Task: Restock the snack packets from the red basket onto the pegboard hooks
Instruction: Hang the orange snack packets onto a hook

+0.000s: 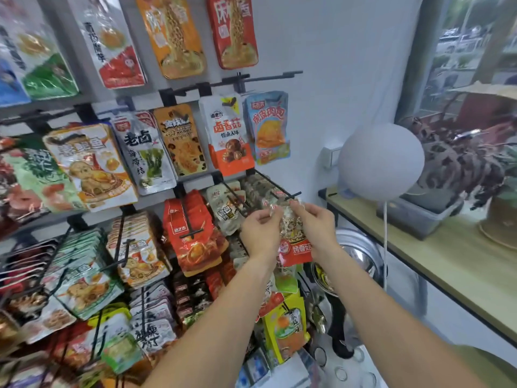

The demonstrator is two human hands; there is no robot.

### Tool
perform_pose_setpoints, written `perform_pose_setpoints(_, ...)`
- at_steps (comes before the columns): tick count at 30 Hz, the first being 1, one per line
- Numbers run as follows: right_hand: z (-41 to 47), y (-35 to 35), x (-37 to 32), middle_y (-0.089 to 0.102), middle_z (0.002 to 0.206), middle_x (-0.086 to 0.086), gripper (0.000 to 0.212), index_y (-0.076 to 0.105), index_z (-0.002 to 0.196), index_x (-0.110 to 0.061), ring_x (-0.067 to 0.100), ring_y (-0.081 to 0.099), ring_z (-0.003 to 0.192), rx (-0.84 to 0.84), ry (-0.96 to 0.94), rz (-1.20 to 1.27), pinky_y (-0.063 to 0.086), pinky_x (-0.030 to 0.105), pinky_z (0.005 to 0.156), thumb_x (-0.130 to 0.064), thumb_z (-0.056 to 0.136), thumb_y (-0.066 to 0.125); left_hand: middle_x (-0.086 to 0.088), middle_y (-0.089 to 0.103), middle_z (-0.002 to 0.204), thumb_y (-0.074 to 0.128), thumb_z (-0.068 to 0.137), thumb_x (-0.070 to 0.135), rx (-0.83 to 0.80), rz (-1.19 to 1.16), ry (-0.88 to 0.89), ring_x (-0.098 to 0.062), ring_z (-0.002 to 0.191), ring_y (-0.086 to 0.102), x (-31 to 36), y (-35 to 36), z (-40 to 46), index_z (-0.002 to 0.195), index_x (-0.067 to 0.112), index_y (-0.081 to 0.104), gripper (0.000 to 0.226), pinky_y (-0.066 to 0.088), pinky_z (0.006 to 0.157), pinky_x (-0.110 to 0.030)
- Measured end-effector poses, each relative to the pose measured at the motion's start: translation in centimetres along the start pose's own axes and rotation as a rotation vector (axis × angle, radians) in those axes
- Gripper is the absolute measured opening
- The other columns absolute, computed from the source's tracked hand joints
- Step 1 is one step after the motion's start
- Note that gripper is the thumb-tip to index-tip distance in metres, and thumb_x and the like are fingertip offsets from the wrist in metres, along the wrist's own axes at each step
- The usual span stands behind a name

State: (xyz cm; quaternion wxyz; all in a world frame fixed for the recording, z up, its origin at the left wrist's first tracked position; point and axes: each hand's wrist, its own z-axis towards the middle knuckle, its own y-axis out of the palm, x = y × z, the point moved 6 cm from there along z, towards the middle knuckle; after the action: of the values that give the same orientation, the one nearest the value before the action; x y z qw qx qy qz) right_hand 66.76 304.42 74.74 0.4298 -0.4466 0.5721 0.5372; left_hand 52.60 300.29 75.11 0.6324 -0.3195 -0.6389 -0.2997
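Both forearms reaching up and forward, left hand (261,224) and right hand (313,219) each pinching a top corner of one snack packet (293,242), the grip narrow, the packet hanging between and below them, its top edge just under a black hook tip (293,195) on the pegboard rack.

Bright, even light; edges blurred and bowed.
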Motion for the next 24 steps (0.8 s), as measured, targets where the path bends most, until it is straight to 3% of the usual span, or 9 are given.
perform_pose_setpoints(5,0.9,-0.4,-0.4,0.076,0.091,0.024,0.023,0.076,0.097,0.0,0.037,0.073,0.079,0.001,0.021,-0.017,0.058,0.045,0.075,-0.023,0.092,0.078,0.004,0.074,0.094,0.078,0.095,0.037,-0.027,-0.025,-0.021,-0.01,0.081,0.067,0.1,1.1,-0.1,0.104,0.016,0.072,0.024,0.047,0.065,-0.022)
perform_pose_setpoints(10,0.7,-0.4,-0.5,0.077,0.086,0.019,0.017,0.075,0.094,-0.003,0.033,0.075,0.072,-0.013,0.04,-0.089,0.06,0.04,0.067,-0.019,0.092,0.077,0.004,0.07,0.093,0.074,0.098,0.037,-0.033,-0.038,-0.019,-0.008,0.078,0.063,-1.0,1.0,-0.5,0.11,0.014,0.069,0.027,0.044,0.064,-0.022)
perform_pose_setpoints(13,1.2,0.0,-0.2,0.077,0.084,0.017,0.017,0.076,0.091,-0.006,0.036,0.075,0.077,0.02,0.052,-0.124,0.061,0.046,0.073,-0.023,0.09,0.079,0.007,0.07,0.095,0.073,0.099,0.038,-0.03,-0.03,-0.025,-0.01,0.083,0.064,-0.7,0.8,-0.3,0.111,0.015,0.068,0.026,0.044,0.065,-0.02)
perform_pose_setpoints(18,4.1,2.1,0.6,0.072,0.07,0.003,0.019,0.07,0.072,-0.012,0.028,0.07,0.073,0.143,0.034,-0.318,0.059,0.045,0.072,-0.025,0.085,0.077,0.0,0.064,0.137,0.068,0.102,0.038,-0.036,0.085,-0.011,-0.009,0.112,0.059,-0.6,-0.7,-1.2,0.146,0.011,0.054,0.054,0.046,0.097,-0.026)
perform_pose_setpoints(21,5.4,3.2,0.7,0.074,0.083,0.001,0.021,0.072,0.086,-0.013,0.027,0.071,0.085,0.215,-0.021,-0.409,0.059,0.04,0.074,-0.032,0.082,0.079,0.003,0.056,0.15,0.06,0.107,0.037,-0.102,0.246,0.117,-0.012,0.132,0.055,-0.9,-2.4,-1.9,0.153,0.017,0.049,0.052,0.044,0.113,-0.032)
perform_pose_setpoints(24,3.3,2.5,0.4,0.065,0.101,-0.003,0.037,0.064,0.11,-0.018,0.016,0.06,0.088,0.27,-0.049,-0.433,0.047,0.029,0.072,-0.043,0.087,0.078,0.005,0.05,0.158,0.054,0.109,0.037,-0.177,0.419,0.269,-0.013,0.144,0.045,-0.8,-4.2,-2.4,0.154,0.024,0.048,0.048,0.039,0.121,-0.04)
